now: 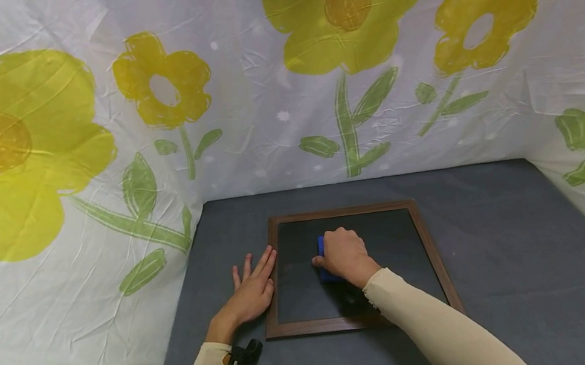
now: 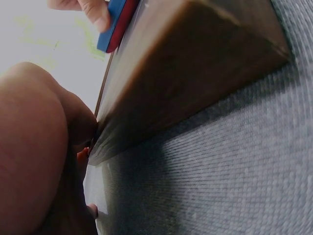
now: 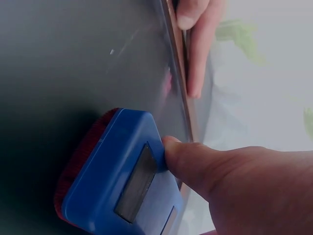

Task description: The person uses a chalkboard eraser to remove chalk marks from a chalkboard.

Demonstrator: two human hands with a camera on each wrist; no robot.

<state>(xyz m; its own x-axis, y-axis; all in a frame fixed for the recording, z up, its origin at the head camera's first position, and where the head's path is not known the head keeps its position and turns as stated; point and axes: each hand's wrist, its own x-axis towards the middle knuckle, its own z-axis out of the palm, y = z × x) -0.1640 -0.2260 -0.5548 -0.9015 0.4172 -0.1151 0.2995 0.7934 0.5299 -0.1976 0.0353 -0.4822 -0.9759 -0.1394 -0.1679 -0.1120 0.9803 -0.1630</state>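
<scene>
1. gripping a blue eraser block [image 1: 325,259] with a red felt underside, the right hand [image 1: 346,255] rests on the dark chalkboard [image 1: 388,244], its fingers curled over the block's top and the thumb [image 3: 190,164] pressed to its side; the felt face lies flat on the board.
2. the eraser sits in the left half of the board, near the left rail of the brown wooden frame [image 1: 432,250] and about midway between the near and far rails. most of the dark surface lies to the right of the block.
3. the left hand [image 1: 253,291] lies flat on the grey desk [image 1: 495,224] just outside the frame, fingers [image 3: 195,58] straight and together, their tips touching the left rail; it holds nothing and looks to be steadying the board.
4. the board's long axis runs from the person outward, and its frame lies flat on the desk.
5. the right hand is the only one on the board; the left is just beside the eraser, with only the rail and a strip of board between them.
6. a white cloth with yellow flowers [image 1: 348,11] hangs behind and at both sides.
</scene>
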